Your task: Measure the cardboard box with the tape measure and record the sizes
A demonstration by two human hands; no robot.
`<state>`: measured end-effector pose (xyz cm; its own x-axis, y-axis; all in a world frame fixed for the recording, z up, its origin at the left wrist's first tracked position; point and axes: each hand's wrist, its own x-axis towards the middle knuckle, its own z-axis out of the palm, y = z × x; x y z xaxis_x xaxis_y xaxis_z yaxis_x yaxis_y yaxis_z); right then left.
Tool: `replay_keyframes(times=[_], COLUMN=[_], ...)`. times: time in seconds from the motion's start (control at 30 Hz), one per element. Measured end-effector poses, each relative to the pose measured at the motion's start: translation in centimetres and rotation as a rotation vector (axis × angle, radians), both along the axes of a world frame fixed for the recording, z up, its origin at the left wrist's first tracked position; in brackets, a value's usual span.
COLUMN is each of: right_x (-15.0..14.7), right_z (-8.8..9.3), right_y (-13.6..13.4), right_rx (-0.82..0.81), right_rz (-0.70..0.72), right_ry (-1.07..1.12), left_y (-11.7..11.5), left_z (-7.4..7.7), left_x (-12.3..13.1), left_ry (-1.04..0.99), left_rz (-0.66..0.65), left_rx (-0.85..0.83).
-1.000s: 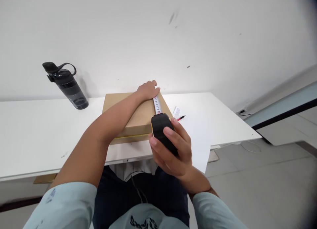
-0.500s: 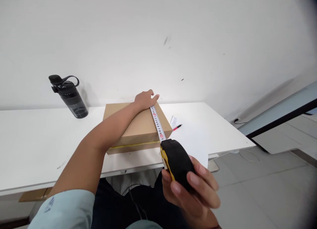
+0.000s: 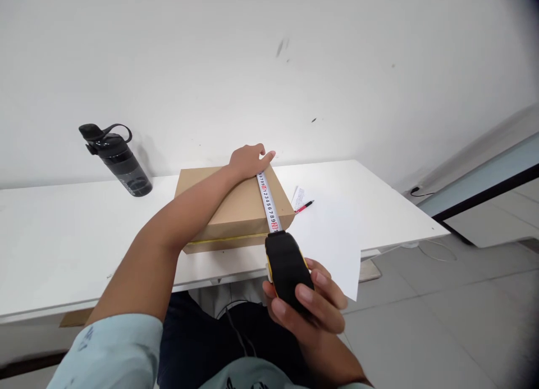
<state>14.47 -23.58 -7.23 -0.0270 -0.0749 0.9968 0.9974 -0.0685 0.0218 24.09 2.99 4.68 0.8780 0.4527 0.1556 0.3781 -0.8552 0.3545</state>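
**Tape drawn along the right edge of a box top**

1. Left hand (image 3: 248, 161): fingers (image 3: 268, 155) pressed together and laid over the far end of the tape blade (image 3: 268, 202). They pin it at the far right corner of the cardboard box (image 3: 242, 212). Whether they pinch the end or only press on it is hidden.
2. Right hand (image 3: 315, 313): fingers (image 3: 306, 293) curled tight around the black-and-yellow tape case (image 3: 285, 268). The case is held in the air, just off the box's near right corner and past the table's front edge.
3. Tape blade: runs taut along the box's right edge, far corner to near corner, with the numerals facing up.
4. Cardboard box: lies flat at the middle of the white table (image 3: 63, 237), its far side close to the wall. The left forearm lies across its top.
5. Open room: bare tabletop lies to the box's left as far as the dark bottle (image 3: 119, 160). To the right lie a white sheet (image 3: 337, 237), which overhangs the table's front edge, and a red pen (image 3: 304, 207). Open floor (image 3: 421, 321) lies beyond.
6. Change: a second ago the case rested on the box top with only a short run of blade out. Half a second ago it was lower and further right, and now it sits closer to the near corner. The left hand has kept its place.
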Motion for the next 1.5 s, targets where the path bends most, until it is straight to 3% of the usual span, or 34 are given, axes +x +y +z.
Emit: replay_keyframes(times=[0.1,0.53,1.23,1.5], right_x=[1.0,2.1,2.1,2.2], right_z=[0.3,0.2,-0.7,-1.1], right_y=[2.3,3.7,4.6,5.5], right_rx=[0.172,0.064,0.134,0.27], right_rz=[0.114,-0.022,-0.059,-0.065], right_ry=[-0.08,0.017,0.094,0.018], left_y=[0.1,0.0,-0.5,-1.5], left_z=[-0.1,-0.4,0.0,1.0], left_x=[0.1,0.3,0.2,-0.5], left_ry=[-0.001,0.0,0.058,0.021], left_rz=[-0.004,-0.031,-0.056,-0.081], left_rx=[0.006,0.043,0.078,0.131])
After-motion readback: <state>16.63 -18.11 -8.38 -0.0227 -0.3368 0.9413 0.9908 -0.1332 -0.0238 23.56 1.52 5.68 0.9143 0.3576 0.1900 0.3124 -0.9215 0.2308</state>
